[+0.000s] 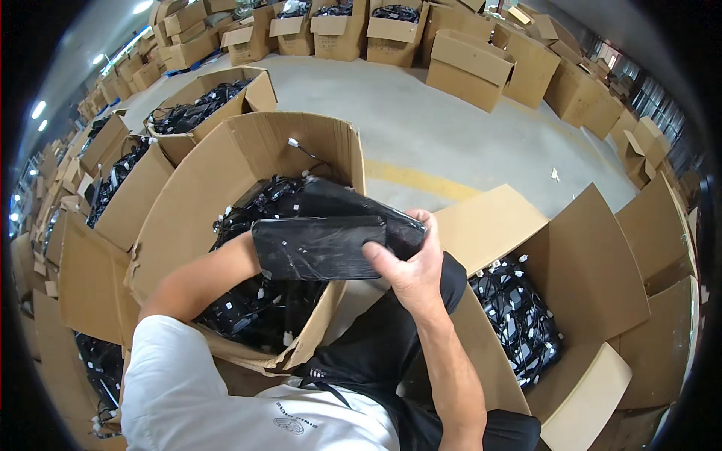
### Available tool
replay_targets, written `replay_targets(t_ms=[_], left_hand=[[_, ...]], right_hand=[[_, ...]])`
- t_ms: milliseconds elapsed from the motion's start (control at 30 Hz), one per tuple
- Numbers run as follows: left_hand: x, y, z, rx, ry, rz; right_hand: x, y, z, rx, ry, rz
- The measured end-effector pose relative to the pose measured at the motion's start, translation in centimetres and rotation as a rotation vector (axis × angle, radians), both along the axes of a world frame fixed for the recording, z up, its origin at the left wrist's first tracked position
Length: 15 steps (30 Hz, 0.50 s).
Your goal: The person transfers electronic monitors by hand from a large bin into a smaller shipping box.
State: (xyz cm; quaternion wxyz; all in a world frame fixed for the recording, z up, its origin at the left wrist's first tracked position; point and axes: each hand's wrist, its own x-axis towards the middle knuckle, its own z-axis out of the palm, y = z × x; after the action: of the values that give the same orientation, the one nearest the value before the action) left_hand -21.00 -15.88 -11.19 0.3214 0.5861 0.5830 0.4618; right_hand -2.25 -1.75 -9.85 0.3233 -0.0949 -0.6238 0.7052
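Note:
My right hand (417, 263) is closed on a flat black rectangular pack (320, 249) with a shiny, wrinkled wrapping. Its thumb presses on the pack's right end. Just behind lies a second, longer black pack (353, 201), whose right end also sits within my right hand's fingers. My left forearm (207, 274) reaches over a large open cardboard box (244, 139), and my left hand is hidden behind the front pack. Below the packs, a heap of black packs and cables with white connectors (259, 308) fills the box.
To the right stands another open carton (594, 263) with black cabled packs (515, 319) inside. More filled boxes (199, 105) crowd the left side. Cartons (395, 34) line the far side of the grey floor (361, 105), which has a yellow stripe (417, 180).

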Motion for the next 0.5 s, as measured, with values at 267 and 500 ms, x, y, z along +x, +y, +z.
replay_targets(t_ms=[267,500], left_hand=[[1.9,-2.6,1.0,0.003,-1.179,0.193],[4.9,-7.2,-0.9,-0.401,-0.348,0.324]], right_hand=[[-2.6,0.8,-4.7,-0.140,-0.019,-0.388],[-4.0,-3.1,-6.4,-0.050,-0.056,-0.607]])
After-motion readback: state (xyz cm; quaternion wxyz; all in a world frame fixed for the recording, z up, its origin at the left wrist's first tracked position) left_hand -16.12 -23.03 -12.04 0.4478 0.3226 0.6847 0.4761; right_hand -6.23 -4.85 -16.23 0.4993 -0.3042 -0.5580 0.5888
